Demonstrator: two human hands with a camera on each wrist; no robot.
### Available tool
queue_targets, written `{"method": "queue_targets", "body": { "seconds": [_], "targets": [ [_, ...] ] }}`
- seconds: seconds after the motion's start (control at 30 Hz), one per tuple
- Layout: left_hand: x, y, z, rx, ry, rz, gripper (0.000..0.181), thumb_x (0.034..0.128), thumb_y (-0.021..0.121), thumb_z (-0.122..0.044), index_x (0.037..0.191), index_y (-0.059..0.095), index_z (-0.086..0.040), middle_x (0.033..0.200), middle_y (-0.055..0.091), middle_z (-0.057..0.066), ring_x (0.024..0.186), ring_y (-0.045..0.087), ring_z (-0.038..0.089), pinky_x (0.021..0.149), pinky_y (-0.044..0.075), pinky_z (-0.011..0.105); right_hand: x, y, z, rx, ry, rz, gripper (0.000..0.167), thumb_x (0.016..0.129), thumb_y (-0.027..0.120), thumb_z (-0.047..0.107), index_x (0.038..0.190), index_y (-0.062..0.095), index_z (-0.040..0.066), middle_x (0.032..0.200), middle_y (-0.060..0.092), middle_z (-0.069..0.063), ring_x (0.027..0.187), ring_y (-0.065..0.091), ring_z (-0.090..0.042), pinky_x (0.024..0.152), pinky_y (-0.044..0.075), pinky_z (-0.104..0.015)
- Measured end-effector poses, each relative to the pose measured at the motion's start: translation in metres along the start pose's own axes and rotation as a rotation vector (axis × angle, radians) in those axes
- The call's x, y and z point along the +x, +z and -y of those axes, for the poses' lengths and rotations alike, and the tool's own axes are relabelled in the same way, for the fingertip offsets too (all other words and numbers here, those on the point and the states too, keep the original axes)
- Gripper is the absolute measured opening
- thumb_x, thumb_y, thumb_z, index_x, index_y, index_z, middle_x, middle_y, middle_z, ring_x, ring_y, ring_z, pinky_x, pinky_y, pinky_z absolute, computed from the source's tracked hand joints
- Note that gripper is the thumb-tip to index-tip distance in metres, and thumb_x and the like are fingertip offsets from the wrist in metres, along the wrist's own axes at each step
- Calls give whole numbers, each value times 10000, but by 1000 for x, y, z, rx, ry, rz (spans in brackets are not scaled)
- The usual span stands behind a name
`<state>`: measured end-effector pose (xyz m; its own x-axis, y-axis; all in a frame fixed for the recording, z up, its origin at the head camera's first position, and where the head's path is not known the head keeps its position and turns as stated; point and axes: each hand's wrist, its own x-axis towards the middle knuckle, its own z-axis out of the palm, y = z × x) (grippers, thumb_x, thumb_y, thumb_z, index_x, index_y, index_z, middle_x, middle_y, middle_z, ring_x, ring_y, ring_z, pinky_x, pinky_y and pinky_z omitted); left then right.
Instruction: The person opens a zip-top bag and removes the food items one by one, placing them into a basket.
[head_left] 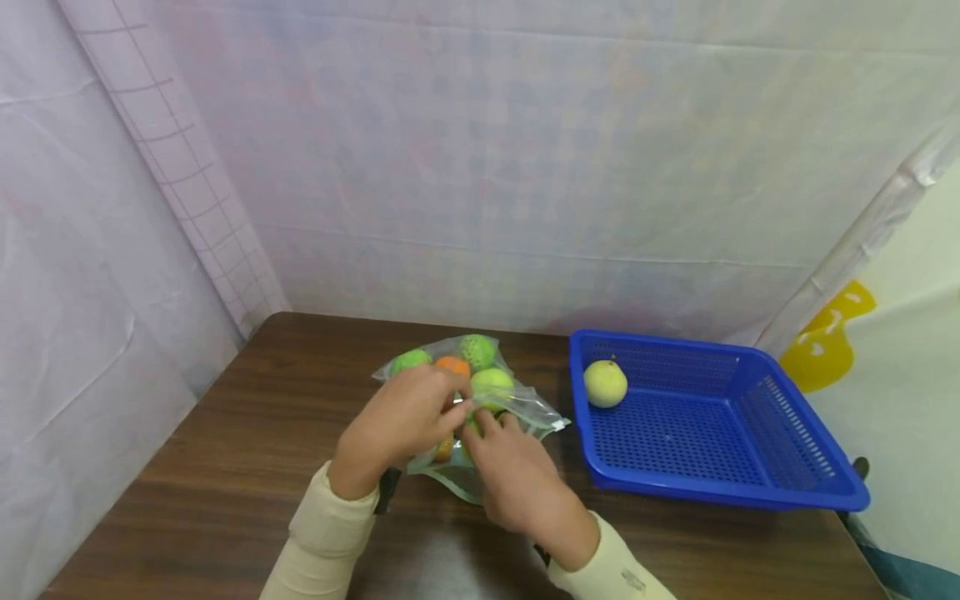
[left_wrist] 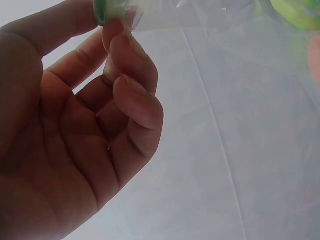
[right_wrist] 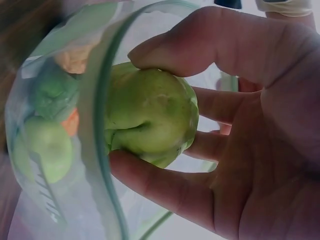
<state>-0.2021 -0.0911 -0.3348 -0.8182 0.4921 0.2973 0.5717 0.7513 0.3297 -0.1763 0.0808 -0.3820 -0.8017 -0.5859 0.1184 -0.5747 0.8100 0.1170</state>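
Observation:
A clear zip bag (head_left: 534,407) with a green rim lies on the table, holding several green fruits (head_left: 477,351) and an orange fruit (head_left: 453,365). My left hand (head_left: 405,417) pinches the bag's green edge (left_wrist: 101,11) between thumb and fingertips. At the bag's mouth, my right hand (head_left: 519,479) grips a smooth, creased green fruit (right_wrist: 155,112), its thumb on one side and fingers on the other. The right wrist view shows that fruit partly behind the bag's rim. Its exact kind is unclear.
Right of the bag stands a blue plastic basket (head_left: 720,492) with a pale yellow-green pear (head_left: 605,383) in its left corner. Both rest on a dark wooden table (head_left: 225,442). White sheeting (head_left: 480,167) hangs behind and at the left.

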Motion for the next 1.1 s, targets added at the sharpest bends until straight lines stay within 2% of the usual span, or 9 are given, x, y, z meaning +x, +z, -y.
{"method": "queue_targets", "body": {
  "seconds": [0.3,0.5,0.67,0.8,0.9,1.0,1.1],
  "targets": [
    [1,1,3,23,31,-35,90,910,651,-146,875,734,-152,668,543,-105,544,446,44,539,395,228,-5,-10,0,3,-25,-28,736,568,850,78,1245,578,172,1255,563,-30,1028,596,-293,527,520,-321],
    [0,2,4,27,19,-38,102,913,649,-144,879,744,-165,647,522,-119,529,427,25,521,380,217,-10,-14,-1,17,-59,-86,674,591,803,58,1209,570,191,1236,562,-3,994,594,-277,468,454,-280],
    [0,3,4,25,17,-33,104,922,647,-139,885,742,-157,616,502,-113,499,394,19,498,356,212,-18,-24,-3,59,-72,-113,665,606,811,82,1210,567,214,1277,561,13,1065,592,-284,459,425,-251],
    [0,3,5,19,20,-23,105,936,645,-142,896,742,-144,588,480,-103,476,364,25,486,338,210,-26,-34,-5,121,-102,-114,675,646,782,43,1262,579,230,1314,553,26,1105,576,-268,456,378,-193],
    [1,3,5,18,17,-13,111,946,637,-145,905,741,-144,569,452,-99,466,338,23,480,320,205,-33,-41,-8,160,-141,-151,660,654,734,6,1259,597,232,1300,553,34,1089,567,-243,462,354,-168],
    [1,2,5,15,16,-5,111,948,636,-147,908,739,-143,561,424,-97,464,318,22,476,304,201,-38,-47,-12,170,-164,-221,651,639,708,7,1234,608,252,1293,557,44,1098,566,-228,477,373,-177],
    [2,3,5,12,21,-7,100,936,642,-141,904,736,-143,573,425,-96,474,326,23,476,310,202,-42,-54,-18,183,-150,-259,639,650,713,22,1232,609,265,1313,554,46,1147,563,-230,483,391,-191]
  ]
}}
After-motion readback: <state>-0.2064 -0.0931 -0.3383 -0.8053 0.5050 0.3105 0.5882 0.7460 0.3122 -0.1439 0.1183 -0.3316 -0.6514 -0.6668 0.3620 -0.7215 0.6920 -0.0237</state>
